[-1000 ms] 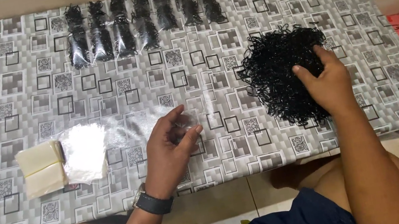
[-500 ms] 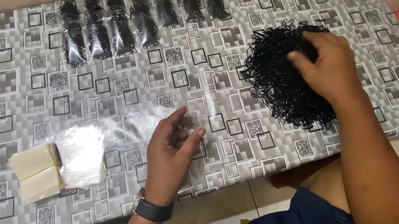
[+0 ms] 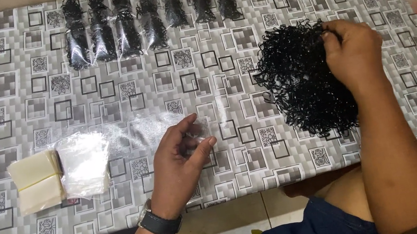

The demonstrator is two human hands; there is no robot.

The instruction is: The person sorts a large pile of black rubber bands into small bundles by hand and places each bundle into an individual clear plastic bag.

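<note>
Left hand [image 3: 183, 153]: we pinch a small clear bag [image 3: 198, 131].
Right hand [image 3: 352, 49]: we grip strands in the black band pile [image 3: 302, 80].

The right hand [image 3: 352, 49] has shifted from the near edge of the black elastic-band pile [image 3: 302, 80] to its far upper edge, fingers [image 3: 328, 36] now pinching there.

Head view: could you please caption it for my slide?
Left hand holds small clear plastic bag; right hand grips pile of black elastic bands.
</note>
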